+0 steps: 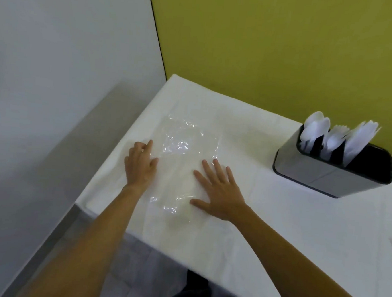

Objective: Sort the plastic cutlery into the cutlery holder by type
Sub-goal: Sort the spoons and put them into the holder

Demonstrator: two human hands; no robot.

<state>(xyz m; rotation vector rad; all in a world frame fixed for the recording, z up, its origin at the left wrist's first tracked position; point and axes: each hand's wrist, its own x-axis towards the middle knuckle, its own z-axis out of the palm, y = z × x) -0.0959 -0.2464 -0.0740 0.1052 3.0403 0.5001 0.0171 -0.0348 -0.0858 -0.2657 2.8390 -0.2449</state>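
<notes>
Hands apart on clear plastic bag (185,147): right hand (217,189) pressed flat, fingers spread; left hand (140,165) bent at edge, grip unclear. Cutlery holder (327,178) looked sorted. Best: smooth bag outward, slowly.

Grey cutlery holder (327,175), white plastic cutlery (334,139) upright inside, grouped

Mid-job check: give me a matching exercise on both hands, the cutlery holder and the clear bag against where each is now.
1 left hand
2 right hand
3 cutlery holder
4 clear bag

A far right by the green wall
B lying crumpled on the tablecloth
C palm down, fingers spread, on the bag
D at the bag's left edge

Pairs: 1-D, 2-C, 3-A, 4-B
</notes>
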